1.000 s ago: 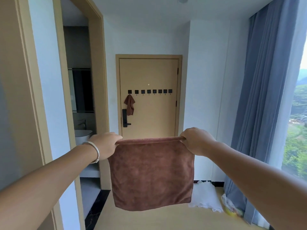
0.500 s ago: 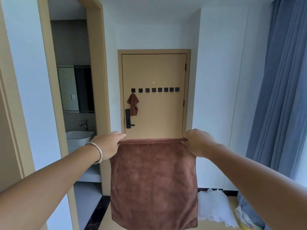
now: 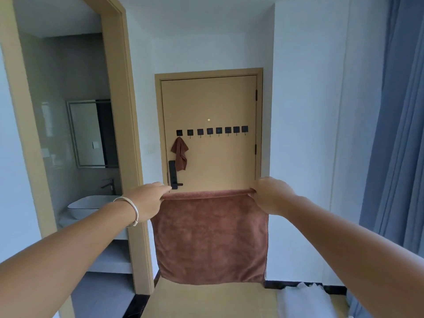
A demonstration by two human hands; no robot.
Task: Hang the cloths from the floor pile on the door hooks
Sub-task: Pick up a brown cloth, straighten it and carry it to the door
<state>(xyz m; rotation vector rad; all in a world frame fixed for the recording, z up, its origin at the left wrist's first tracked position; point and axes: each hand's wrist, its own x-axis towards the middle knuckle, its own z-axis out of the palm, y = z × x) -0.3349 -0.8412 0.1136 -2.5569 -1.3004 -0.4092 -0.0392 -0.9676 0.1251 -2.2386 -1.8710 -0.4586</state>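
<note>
A brown cloth (image 3: pixel 210 239) hangs flat in front of me, stretched by its top edge. My left hand (image 3: pixel 146 200) grips its top left corner and my right hand (image 3: pixel 271 195) grips the top right corner. Ahead stands a tan door (image 3: pixel 208 104) with a row of several black hooks (image 3: pixel 212 131). Another brown cloth (image 3: pixel 180 153) hangs from the leftmost hook; the other hooks are bare. A black handle (image 3: pixel 173 174) sits below it.
A bathroom doorway (image 3: pixel 114 111) opens on the left, with a white basin (image 3: pixel 88 205) and a mirror (image 3: pixel 88 134). White cloth (image 3: pixel 302 299) lies on the floor at the right wall. Blue curtains (image 3: pixel 399 134) hang at the far right.
I have come closer to the door, which looks larger now. The view has turned left, so the window is out of sight. Both hands keep their grip on the stretched cloth.
</note>
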